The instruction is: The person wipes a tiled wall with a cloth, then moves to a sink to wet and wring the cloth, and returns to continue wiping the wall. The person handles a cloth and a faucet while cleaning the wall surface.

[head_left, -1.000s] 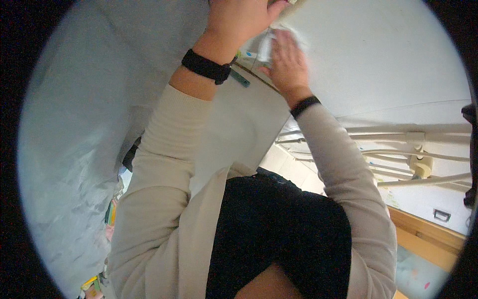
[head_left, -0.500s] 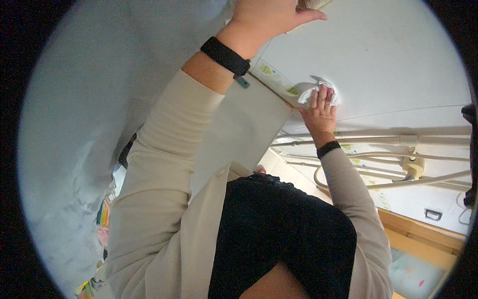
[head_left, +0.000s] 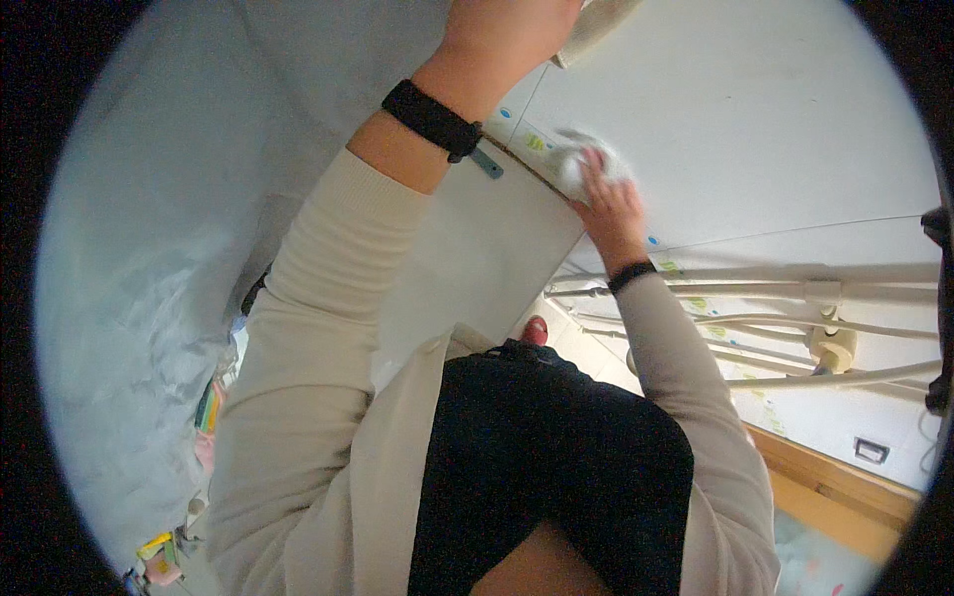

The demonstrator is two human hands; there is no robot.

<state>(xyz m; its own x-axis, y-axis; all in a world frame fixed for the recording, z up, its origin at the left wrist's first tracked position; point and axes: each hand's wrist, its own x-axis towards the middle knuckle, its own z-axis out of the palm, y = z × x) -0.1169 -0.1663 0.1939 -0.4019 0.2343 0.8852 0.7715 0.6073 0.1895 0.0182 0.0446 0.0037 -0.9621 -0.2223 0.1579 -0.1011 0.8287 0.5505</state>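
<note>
My right hand (head_left: 612,211) presses a crumpled white cloth (head_left: 568,171) flat against a white tiled wall (head_left: 755,129), fingers laid over it and slightly smeared by motion. The cloth lies by a border strip with green and blue prints (head_left: 535,142). At the top edge, my left hand (head_left: 505,40) is raised next to a beige object (head_left: 599,28), its fingers mostly out of the picture. Whether that hand touches the beige object I cannot tell. A black band (head_left: 431,120) sits on my left wrist, another (head_left: 630,275) on my right.
Cream pipes (head_left: 755,290) with a valve-like fitting (head_left: 833,348) run along the wall at the right. Below the wall lies a pale flat panel (head_left: 467,248). A grey-white surface (head_left: 149,298) fills the left. A red shoe (head_left: 536,331) shows beyond my body; a wooden frame (head_left: 835,487) is lower right.
My right hand and the white cloth have slid left and slightly up along the wall. My left hand has shifted left, its thumb no longer stretched out in view. The red shoe shows more.
</note>
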